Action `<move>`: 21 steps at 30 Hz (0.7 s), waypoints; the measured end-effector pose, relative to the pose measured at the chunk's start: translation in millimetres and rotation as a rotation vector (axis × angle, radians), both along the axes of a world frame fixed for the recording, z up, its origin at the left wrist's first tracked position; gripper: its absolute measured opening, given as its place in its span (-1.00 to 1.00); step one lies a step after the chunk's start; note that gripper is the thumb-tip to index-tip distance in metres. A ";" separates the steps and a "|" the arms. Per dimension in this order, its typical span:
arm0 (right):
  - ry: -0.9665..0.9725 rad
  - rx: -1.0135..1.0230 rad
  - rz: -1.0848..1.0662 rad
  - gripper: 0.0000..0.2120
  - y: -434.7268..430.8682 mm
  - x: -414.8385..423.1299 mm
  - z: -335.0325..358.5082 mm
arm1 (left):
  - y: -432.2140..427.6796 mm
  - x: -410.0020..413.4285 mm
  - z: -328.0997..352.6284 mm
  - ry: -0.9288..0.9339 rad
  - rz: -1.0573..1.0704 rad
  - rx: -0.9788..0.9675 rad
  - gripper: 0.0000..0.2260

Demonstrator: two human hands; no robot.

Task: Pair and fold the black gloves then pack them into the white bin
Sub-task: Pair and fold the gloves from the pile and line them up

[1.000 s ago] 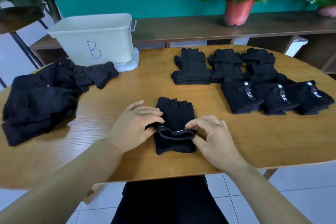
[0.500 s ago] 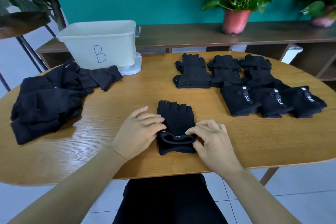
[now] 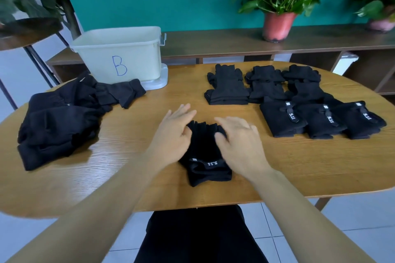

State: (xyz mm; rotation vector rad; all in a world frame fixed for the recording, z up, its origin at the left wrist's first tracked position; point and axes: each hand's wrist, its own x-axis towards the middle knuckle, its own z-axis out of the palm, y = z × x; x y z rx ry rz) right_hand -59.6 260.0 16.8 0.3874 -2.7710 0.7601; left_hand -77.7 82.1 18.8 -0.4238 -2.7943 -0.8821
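Hands [image 3: 175, 132] now forward over gloves [image 3: 205, 149]

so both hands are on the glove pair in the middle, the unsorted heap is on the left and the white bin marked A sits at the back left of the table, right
Not quite. The head view shows the white bin marked B, not A. The rest holds: the left hand and right hand are on the glove pair mid-table, the unsorted heap lies on the left, and the bin sits at the back left of the table.

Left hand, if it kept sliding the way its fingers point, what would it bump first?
Probably nothing soon: the left hand points up-right across bare table. Farther on, maybe the flat glove stack; depth is unclear.
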 end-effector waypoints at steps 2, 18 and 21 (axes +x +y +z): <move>-0.087 0.189 0.067 -0.50 -13.6 -4.9 -3.1 | 15.5 -0.1 -12.9 -0.012 0.027 -0.046 -0.51; -0.242 0.516 0.245 -0.36 25.6 -22.5 -47.1 | 3.0 23.0 -63.2 -0.163 0.172 -0.482 -0.15; -0.239 0.522 0.192 -0.32 29.2 -20.6 -49.5 | -0.1 26.4 -62.5 -0.150 0.231 -0.464 -0.20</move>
